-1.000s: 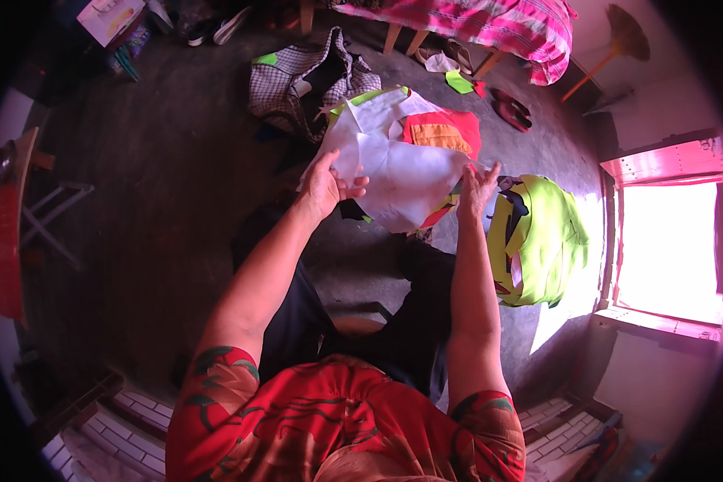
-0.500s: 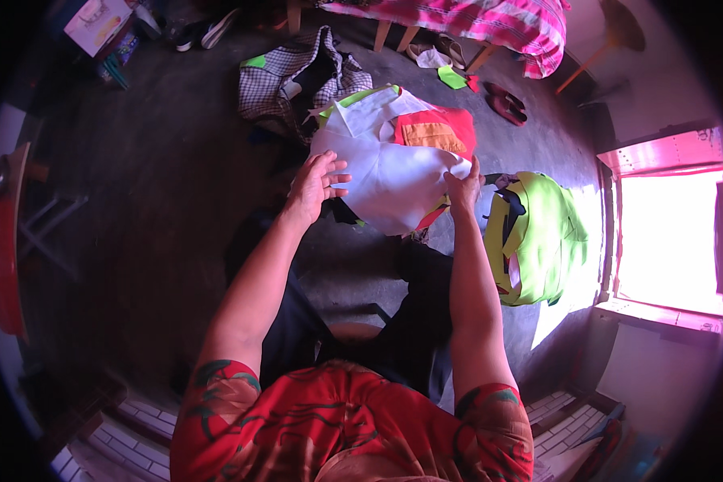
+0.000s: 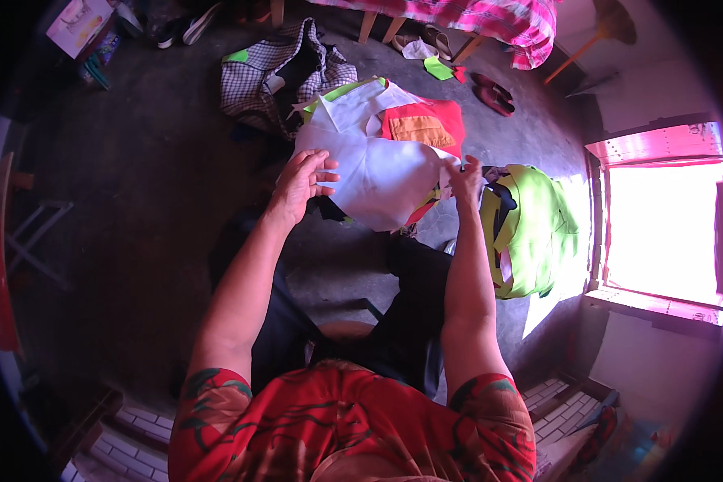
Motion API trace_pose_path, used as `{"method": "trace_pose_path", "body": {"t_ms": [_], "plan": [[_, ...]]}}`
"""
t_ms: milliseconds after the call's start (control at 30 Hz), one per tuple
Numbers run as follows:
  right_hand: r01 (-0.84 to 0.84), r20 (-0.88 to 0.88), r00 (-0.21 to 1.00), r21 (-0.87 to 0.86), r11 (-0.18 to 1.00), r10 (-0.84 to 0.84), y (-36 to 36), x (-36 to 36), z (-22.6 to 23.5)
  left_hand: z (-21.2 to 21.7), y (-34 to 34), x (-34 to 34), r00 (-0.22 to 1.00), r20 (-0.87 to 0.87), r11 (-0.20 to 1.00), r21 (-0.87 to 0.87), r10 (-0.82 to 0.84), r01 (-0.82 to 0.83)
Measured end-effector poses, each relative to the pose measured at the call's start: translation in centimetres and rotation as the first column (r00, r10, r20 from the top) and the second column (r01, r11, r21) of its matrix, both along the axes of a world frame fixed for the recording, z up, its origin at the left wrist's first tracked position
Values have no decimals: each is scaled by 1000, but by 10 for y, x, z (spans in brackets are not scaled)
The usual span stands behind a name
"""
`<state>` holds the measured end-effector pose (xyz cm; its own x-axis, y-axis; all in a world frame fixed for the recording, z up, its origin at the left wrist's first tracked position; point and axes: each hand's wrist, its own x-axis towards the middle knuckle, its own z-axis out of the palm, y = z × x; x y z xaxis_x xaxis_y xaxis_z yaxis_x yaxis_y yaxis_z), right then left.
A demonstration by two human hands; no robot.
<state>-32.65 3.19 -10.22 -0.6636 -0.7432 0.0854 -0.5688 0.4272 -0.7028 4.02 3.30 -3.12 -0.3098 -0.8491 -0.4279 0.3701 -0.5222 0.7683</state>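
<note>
A pile of cloth pieces lies on the floor in front of my knees, with a large white piece on top. A red piece with an orange patch shows at its upper right, and lime-green edges stick out at the upper left. My left hand is open at the pile's left side, fingers apart and pointing inward. At the right edge of the white cloth is my right hand, thumb and fingers parted, with nothing visible between them. Whether either hand touches the cloth is hard to tell.
To the right, a lime-green cloth heap sits near the bright window. Beyond the pile lies a checkered cloth bag. Dark red shoes, green scraps and a pink-covered bed are farther off. A broom leans at the right wall.
My right hand has shifted slightly right, off the edge of the white cloth, its fingers parting. My left hand stays open beside the pile. The whole view has shifted a little.
</note>
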Motion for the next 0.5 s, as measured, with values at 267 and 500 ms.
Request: {"method": "trace_pose_path", "body": {"t_ms": [267, 500], "plan": [[-31, -167, 983, 245, 969, 73, -1, 12, 26, 3, 1, 2, 999, 4, 998, -8, -55, 55], [2, 546, 829, -226, 974, 125, 8, -2, 42, -3, 1, 2, 997, 37, 998, 0, -69, 69]]}}
